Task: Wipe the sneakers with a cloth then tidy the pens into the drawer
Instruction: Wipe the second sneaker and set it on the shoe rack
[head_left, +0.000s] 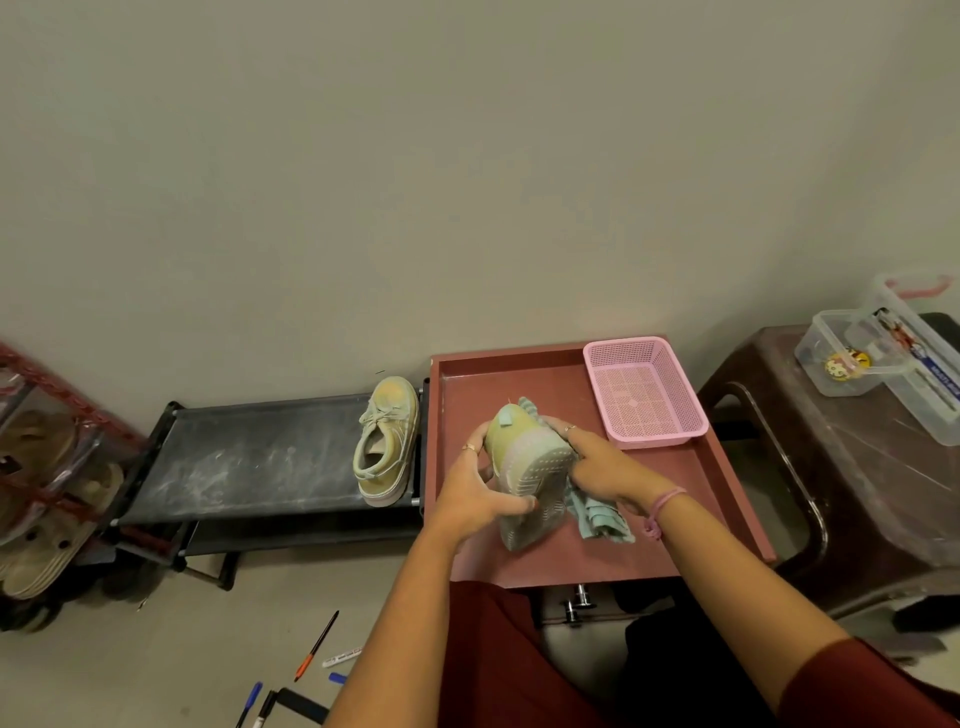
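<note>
The left hand (475, 496) curls its fingers round the tipped-up sneaker (527, 480) to expose its side, while the right hand (597, 467) presses the cloth (602, 519) there, fingers bunched on it; pens (317, 644) lie floorward.

Home entryway or storage corner, probably. Left of the hands: low black shoe rack (260, 457) against bare wall, cluttered sandal rack (47, 483) farther left. Right: brown plastic stool (831, 467) bearing clear containers (852, 358), contents indistinct.
</note>
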